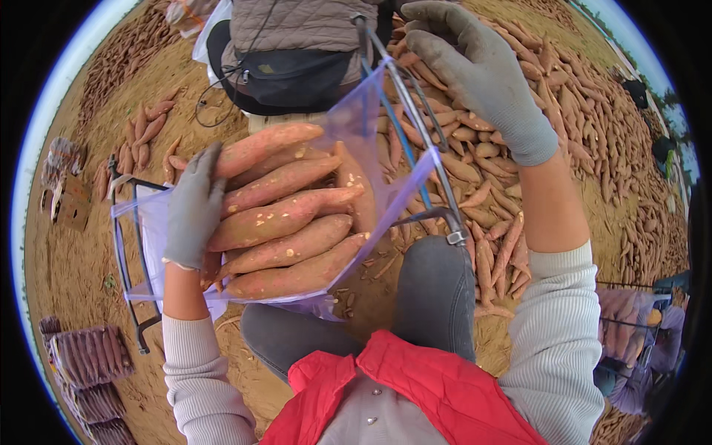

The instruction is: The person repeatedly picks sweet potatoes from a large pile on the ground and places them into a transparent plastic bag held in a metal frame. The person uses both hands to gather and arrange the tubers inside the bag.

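Observation:
My left hand point(192, 208), in a grey work glove, lies against the left ends of several sweet potatoes point(286, 219). Whether its fingers grip one of them is hidden. The sweet potatoes are stacked lengthwise in a purple mesh bag point(389, 214), whose mouth is stretched between two sides of a metal frame point(414, 105). My right hand point(473, 72), gloved too, is raised at the upper right beyond the frame. Its thumb and fingers are apart with nothing between them. Below it spreads a heap of loose sweet potatoes point(478, 150).
Opposite me is a person in a quilted jacket point(303, 28) with a black waist bag point(300, 75). Filled mesh bags point(92, 356) stand at lower left, and a cardboard box point(72, 203) at left. Another person point(662, 339) is at the right rim, beside a bag on a frame.

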`<action>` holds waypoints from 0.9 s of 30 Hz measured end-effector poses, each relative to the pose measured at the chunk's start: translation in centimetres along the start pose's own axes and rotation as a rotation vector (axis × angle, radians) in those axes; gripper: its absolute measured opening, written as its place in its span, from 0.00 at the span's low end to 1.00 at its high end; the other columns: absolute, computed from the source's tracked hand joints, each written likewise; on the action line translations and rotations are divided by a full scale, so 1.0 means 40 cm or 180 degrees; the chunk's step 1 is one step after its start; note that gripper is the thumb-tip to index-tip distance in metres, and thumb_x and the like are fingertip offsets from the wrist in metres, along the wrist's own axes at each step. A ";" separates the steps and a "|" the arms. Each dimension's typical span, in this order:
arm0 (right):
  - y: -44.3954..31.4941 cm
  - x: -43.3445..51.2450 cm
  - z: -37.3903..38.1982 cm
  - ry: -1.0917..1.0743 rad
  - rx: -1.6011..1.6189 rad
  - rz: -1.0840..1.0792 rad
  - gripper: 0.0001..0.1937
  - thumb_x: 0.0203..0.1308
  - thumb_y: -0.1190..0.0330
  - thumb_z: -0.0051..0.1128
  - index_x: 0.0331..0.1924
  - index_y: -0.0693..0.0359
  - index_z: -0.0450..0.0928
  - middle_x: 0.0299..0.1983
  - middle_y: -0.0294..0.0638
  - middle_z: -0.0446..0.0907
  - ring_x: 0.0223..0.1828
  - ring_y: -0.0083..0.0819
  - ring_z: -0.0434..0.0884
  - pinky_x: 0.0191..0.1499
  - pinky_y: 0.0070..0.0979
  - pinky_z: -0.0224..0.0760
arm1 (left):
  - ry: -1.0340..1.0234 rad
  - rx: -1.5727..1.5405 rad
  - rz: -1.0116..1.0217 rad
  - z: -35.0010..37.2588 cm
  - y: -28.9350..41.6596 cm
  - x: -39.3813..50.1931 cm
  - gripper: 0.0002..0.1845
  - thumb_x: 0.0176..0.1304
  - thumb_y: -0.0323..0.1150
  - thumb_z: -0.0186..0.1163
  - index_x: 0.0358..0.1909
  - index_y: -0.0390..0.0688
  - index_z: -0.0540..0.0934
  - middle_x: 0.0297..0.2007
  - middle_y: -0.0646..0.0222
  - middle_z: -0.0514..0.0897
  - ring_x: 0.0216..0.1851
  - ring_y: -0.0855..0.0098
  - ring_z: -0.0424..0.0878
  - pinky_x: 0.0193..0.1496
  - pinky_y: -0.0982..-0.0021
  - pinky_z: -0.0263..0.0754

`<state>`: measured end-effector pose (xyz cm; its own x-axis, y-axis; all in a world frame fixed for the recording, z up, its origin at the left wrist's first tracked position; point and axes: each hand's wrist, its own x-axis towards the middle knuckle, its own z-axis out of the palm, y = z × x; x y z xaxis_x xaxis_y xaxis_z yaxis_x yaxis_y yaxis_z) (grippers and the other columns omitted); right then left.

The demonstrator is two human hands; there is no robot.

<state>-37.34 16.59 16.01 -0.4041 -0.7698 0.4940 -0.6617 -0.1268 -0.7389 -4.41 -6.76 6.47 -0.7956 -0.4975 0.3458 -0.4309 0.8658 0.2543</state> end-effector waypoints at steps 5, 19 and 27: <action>0.316 -0.478 -0.076 0.0659 -0.0516 0.1489 0.22 0.69 0.56 0.54 0.57 0.66 0.77 0.47 0.53 0.85 0.50 0.45 0.85 0.56 0.34 0.75 | -0.0458 -0.0547 -0.0541 0.026 -0.031 0.013 0.26 0.77 0.30 0.48 0.75 0.39 0.64 0.73 0.58 0.68 0.74 0.61 0.65 0.76 0.65 0.57; 0.740 -1.438 -0.148 0.1681 -0.0457 0.4753 0.23 0.65 0.59 0.59 0.55 0.71 0.78 0.44 0.49 0.86 0.43 0.35 0.85 0.48 0.32 0.78 | -0.0416 -0.1780 -0.1211 0.042 -0.194 0.016 0.26 0.79 0.34 0.50 0.75 0.41 0.62 0.67 0.59 0.73 0.62 0.67 0.76 0.60 0.68 0.76; 0.809 -1.450 -0.173 0.0892 -0.0425 0.4631 0.23 0.64 0.57 0.59 0.53 0.69 0.80 0.44 0.53 0.85 0.40 0.39 0.85 0.46 0.33 0.76 | -0.0457 -0.0717 -0.1564 -0.012 -0.214 0.018 0.24 0.75 0.35 0.56 0.68 0.36 0.69 0.57 0.62 0.80 0.52 0.70 0.80 0.53 0.69 0.77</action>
<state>-39.69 61.47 -33.40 -0.8406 -0.0236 -0.5411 0.3738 0.6977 -0.6111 -1.10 -14.55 4.98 -0.5808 -0.8139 0.0153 -0.6766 0.4931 0.5468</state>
